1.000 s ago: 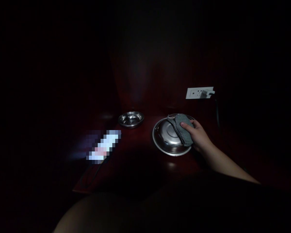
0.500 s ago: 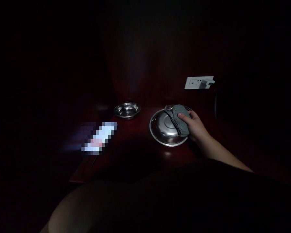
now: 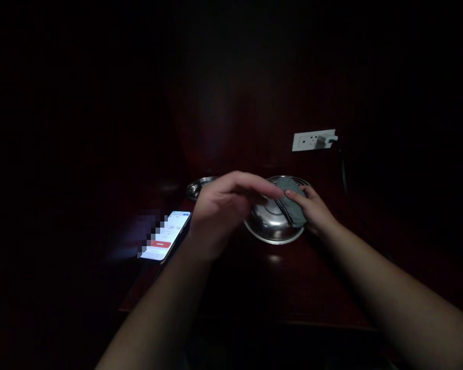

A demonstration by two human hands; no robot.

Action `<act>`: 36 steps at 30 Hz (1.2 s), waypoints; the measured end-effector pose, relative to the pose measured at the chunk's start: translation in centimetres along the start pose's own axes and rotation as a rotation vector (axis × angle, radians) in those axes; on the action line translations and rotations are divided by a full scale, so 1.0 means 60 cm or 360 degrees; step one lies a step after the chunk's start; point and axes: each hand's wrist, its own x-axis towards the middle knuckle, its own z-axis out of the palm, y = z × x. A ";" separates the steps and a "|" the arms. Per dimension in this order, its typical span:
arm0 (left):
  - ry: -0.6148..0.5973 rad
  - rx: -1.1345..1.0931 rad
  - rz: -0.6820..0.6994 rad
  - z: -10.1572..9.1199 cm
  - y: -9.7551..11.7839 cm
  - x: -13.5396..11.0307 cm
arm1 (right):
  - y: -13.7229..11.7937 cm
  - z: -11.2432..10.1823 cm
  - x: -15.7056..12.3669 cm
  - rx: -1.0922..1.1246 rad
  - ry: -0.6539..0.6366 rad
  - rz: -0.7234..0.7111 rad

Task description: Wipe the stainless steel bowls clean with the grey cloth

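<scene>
My right hand (image 3: 317,208) grips a folded grey cloth (image 3: 291,208), its thumb on top. Beneath the cloth lies a shiny steel bowl (image 3: 273,231), upside down on the dark red table. From the left, my left hand (image 3: 227,208) reaches across with its fingers stretched out and slightly bent. Its fingertips are at the cloth's left edge; whether they touch it I cannot tell. The left hand hides part of the bowl's left side.
A smaller steel bowl (image 3: 196,189) stands upright behind my left hand, partly covered by it. A lit phone (image 3: 165,239) lies on the left of the dark red table (image 3: 278,288). On the back wall is a white power socket (image 3: 306,140) with a plug and cable.
My left hand has come into view and moved up to the cloth. My right hand keeps its hold on the cloth over the bowl. The view has shifted slightly.
</scene>
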 end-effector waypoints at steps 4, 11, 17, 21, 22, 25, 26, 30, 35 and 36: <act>0.0122 0.0027 0.0140 0.025 -0.077 0.059 | 0.005 0.000 0.005 0.0058 -0.0017 0.0019; -0.0032 -0.0284 -0.0651 0.050 -0.192 0.052 | 0.005 0.003 0.000 0.0089 -0.0035 0.0031; -0.0298 -0.0510 -0.0934 0.073 -0.189 0.035 | 0.011 0.000 0.006 0.0094 0.0029 -0.0004; -0.0141 -0.0694 -0.0879 0.097 -0.178 0.044 | 0.014 -0.001 0.011 0.0073 0.0071 -0.0003; -0.0124 -0.0732 -0.0844 0.102 -0.178 0.046 | 0.015 -0.002 0.012 0.0048 0.0087 -0.0007; -0.0090 -0.0768 -0.0726 0.108 -0.188 0.049 | 0.021 -0.005 0.014 -0.0157 0.0110 -0.0066; -0.0083 -0.0748 -0.0715 0.107 -0.194 0.049 | 0.024 -0.006 0.015 -0.0264 0.0117 -0.0102; -0.0131 -0.0699 -0.0729 0.097 -0.216 0.049 | 0.033 -0.012 0.018 -0.0512 0.0105 -0.0172; -0.0167 -0.0704 -0.0666 0.092 -0.217 0.050 | 0.032 -0.014 0.017 -0.0587 0.0056 -0.0163; -0.0180 -0.0701 -0.0654 0.092 -0.215 0.049 | 0.031 -0.013 0.016 -0.0587 0.0056 -0.0170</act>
